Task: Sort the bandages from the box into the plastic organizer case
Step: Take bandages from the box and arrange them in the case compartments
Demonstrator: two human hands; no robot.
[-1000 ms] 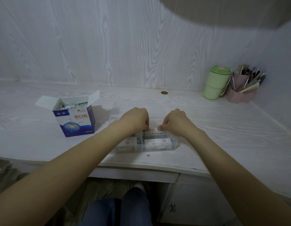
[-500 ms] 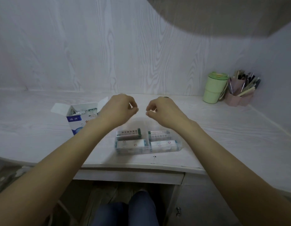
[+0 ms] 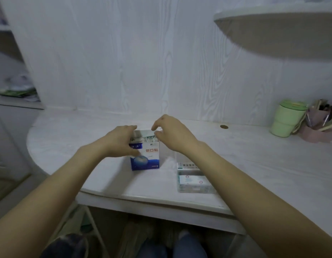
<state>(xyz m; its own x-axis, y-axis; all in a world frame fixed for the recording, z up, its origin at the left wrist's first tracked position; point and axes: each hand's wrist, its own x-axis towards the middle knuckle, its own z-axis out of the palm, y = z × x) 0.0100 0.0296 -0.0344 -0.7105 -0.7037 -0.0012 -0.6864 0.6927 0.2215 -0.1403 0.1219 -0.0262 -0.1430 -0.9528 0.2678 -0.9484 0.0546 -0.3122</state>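
Setting: a pale wood-grain desk (image 3: 254, 161) against a matching wall panel, with a rounded shelf overhead at the right.

Item, box (image 3: 145, 155): blue-and-white carton, upright, top flaps open, white bandage edges (image 3: 145, 139) showing at the mouth. It stands left of centre on the desk.

Item, plastic organizer case (image 3: 194, 181): clear, lid open, lying just right of the box and nearer the desk edge, partly hidden by the right forearm. Bandage packs already fill the visible compartments.

Item, left hand (image 3: 120, 142): wrapped round the box's left side, thumb across the printed front, fingers over the far top corner; it grips the carton.

Item, right hand (image 3: 172, 133): poised over the box mouth, fingers curled loosely with the tips apart and nothing between them. The fingertips hang just above the bandage edges, not touching.

Change: half a second ago both hands hovered empty above the case; now they have shifted left to the box, and the view has followed. Judged meaning: the last placement is finished and another pick is starting, the left hand steadying the carton for the right to pinch a bandage.

Other: green cup (image 3: 286, 120) and pen holder (image 3: 321, 125), far right.
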